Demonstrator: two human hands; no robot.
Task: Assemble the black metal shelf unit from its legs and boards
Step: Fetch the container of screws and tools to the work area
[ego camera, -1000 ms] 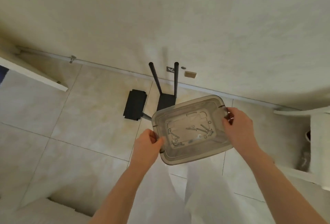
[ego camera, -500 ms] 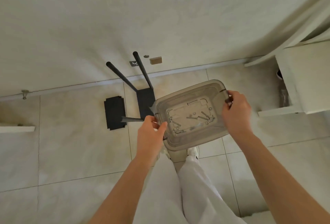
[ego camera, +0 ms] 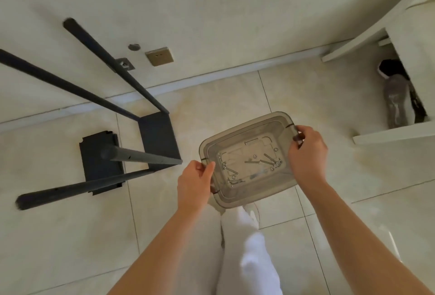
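Clear smoky plastic tray [ego camera: 249,191], matt black metal legs [ego camera: 141,157] — glossy tiles [ego camera: 306,97]

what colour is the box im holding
Smoky grey, see-through plastic box, screws visible inside; head view shows it.

The tiled floor [ego camera: 294,111] carries an upturned black shelf frame [ego camera: 157,137] near its wall edge, with a loose black board [ego camera: 91,170] lying flat just beside it.
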